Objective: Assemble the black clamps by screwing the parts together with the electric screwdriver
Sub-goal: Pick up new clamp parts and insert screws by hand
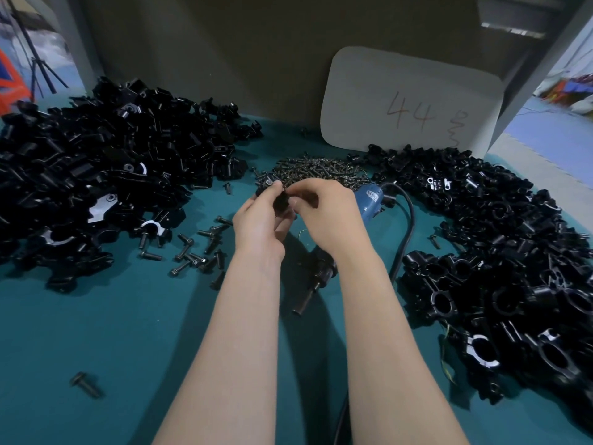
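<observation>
A teal table [128, 332] is seen, bearing a left pile [96, 175] and a right pile [497, 252] of black clamp pieces. A pale card [410, 97] is propped at the back. In front of it a screw heap [321, 170] is spread, and loose bolts [195, 252] are scattered nearer, left of the forearms.

The screwdriver [369, 200] is laid on the table, untouched. Its blue body shows just behind and to the right of the right hand [324, 210], and its cable [407, 226] loops away to the right. Its long axis is judged to run from far right to near left, under the right wrist. A black nose [316, 277] emerges there, pointed toward the person. The tool is thus nearer the right hand, directly below it.

A clamp part [281, 202] is held above the table, near the screw heap. It is gripped by the curled fingers and thumb of the left hand [260, 226] and pinched from the other side by the bent fingertips of the right. Whether a screw has been seated in it cannot be told. The fitting step is judged to be in hand, with driving not yet begun.
</observation>
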`<state>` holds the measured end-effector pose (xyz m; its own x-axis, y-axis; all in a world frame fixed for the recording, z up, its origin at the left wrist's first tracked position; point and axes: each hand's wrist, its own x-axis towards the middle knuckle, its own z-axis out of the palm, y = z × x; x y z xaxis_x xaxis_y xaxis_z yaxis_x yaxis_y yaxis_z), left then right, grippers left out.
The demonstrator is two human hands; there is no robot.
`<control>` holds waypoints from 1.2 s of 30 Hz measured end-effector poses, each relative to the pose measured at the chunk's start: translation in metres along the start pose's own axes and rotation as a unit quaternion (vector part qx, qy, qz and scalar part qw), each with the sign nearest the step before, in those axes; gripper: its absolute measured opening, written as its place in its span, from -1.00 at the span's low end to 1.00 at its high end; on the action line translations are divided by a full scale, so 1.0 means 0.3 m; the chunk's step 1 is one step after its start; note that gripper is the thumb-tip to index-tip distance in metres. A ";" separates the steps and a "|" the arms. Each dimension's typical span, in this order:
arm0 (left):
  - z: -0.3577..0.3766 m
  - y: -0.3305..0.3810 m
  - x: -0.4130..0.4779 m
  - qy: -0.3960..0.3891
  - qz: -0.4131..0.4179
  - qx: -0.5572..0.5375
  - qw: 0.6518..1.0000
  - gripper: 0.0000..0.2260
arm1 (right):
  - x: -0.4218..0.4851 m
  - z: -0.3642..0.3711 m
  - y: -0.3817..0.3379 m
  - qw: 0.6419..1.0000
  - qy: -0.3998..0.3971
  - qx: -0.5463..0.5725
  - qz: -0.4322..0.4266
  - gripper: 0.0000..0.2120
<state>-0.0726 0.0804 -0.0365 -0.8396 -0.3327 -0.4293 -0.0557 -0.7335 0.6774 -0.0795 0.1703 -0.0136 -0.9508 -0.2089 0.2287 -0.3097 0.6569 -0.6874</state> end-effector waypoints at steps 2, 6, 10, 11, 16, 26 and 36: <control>0.000 -0.003 -0.002 0.004 0.002 0.006 1.000 -0.85 | -0.001 0.012 0.002 1.000 0.012 0.006 0.015 -0.83; 0.008 -0.020 -0.014 0.025 0.058 0.042 0.997 -0.93 | 0.001 0.052 0.006 0.998 0.042 0.005 0.046 -0.82; 0.021 -0.034 -0.027 0.036 0.122 0.077 0.989 -0.98 | 0.001 0.082 0.009 0.994 0.086 -0.036 0.056 -0.71; 0.025 -0.034 -0.030 0.039 0.133 0.087 0.987 -0.97 | 0.000 0.083 0.009 0.993 0.094 -0.043 0.056 -0.68; 0.024 -0.031 -0.021 0.050 0.158 0.103 0.981 -0.98 | 0.001 0.062 0.005 0.996 0.064 -0.042 0.050 -0.66; 0.018 -0.039 -0.011 0.055 0.155 0.104 0.981 -0.92 | 0.008 0.063 0.000 0.997 0.046 -0.012 0.054 -0.88; 0.023 -0.045 -0.017 0.051 0.167 0.111 0.978 -0.94 | 0.004 0.064 0.013 0.997 0.051 -0.033 0.053 -0.65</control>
<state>-0.0713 0.0963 -0.0393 -0.7730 -0.5977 -0.2126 0.0870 -0.4319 0.8977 -0.0820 0.1589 -0.0293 -0.9713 -0.0630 0.2294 -0.2037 0.7182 -0.6653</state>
